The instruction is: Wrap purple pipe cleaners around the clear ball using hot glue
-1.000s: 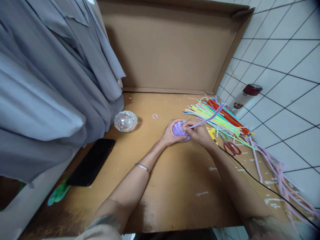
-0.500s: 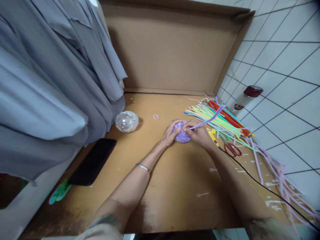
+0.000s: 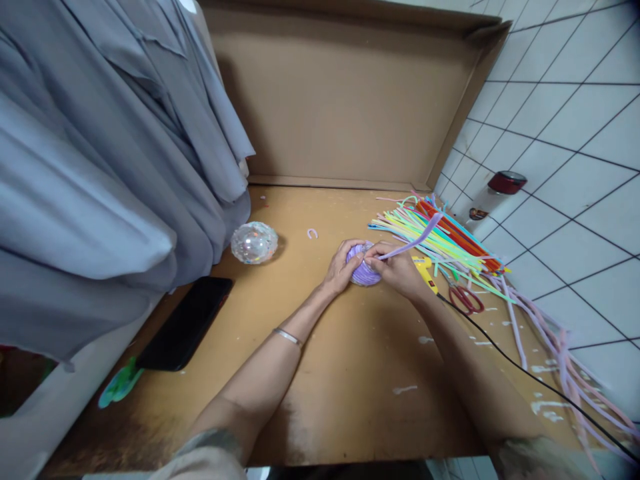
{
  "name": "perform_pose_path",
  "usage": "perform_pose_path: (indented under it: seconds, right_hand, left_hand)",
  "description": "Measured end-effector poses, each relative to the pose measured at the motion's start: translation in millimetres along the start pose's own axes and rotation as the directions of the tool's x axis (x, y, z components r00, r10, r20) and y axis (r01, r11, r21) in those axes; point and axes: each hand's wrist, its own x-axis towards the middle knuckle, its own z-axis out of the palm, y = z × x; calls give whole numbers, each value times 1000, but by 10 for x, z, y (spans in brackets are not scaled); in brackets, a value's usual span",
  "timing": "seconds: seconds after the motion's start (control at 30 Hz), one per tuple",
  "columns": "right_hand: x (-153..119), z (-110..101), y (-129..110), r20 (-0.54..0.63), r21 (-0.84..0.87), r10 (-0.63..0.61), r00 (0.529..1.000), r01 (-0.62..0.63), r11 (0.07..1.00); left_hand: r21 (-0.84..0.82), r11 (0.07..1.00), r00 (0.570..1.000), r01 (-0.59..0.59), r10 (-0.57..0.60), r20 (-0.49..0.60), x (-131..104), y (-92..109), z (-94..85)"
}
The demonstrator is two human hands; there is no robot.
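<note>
My left hand [image 3: 345, 268] grips the left side of a round ball wrapped in purple pipe cleaner [image 3: 364, 273], just above the table. Against the ball's top, my right hand [image 3: 393, 268] pinches a lilac pipe cleaner [image 3: 417, 240], whose free end sticks out to the upper right. My fingers hide part of the ball's surface. A clear, faceted ball [image 3: 254, 243] rests to the left of my hands. Between the two balls lies a small pink bent piece [image 3: 313, 233].
Colourful pipe cleaners [image 3: 425, 233] are heaped at the right, near a yellow glue gun [image 3: 425, 272] with a black cord and red-handled scissors [image 3: 466, 300]. A jar [image 3: 493, 200] stands by the tiled wall. A black phone [image 3: 185, 325] lies left, beside grey cloth [image 3: 150, 133].
The free end of the lilac pipe cleaner has swung slightly left and down. Both hands stay nearly in place on the ball.
</note>
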Motion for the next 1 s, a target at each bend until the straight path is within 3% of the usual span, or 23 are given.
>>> perform_pose_path:
  seconds: [0.23,0.47,0.67,1.0]
  right_hand:
    - [-12,13,31,-2,-16,55,998,-55,998]
    - [-18,9,67,44,-89,-77,996,81,993]
    - [-28,0,86,98,-161,-35,995,51,986]
    - [-22,-19,-24,109,-196,-72,991,93,976]
  left_hand:
    - [15,1000,1000,2,-2,-5,8,-9,9]
    - [7,1000,1000,-6,6,-4,14,-20,16]
    - [2,1000,1000,-11,11,-1,12,-25,20]
    - [14,1000,1000,-6,6,-1,11,-8,19]
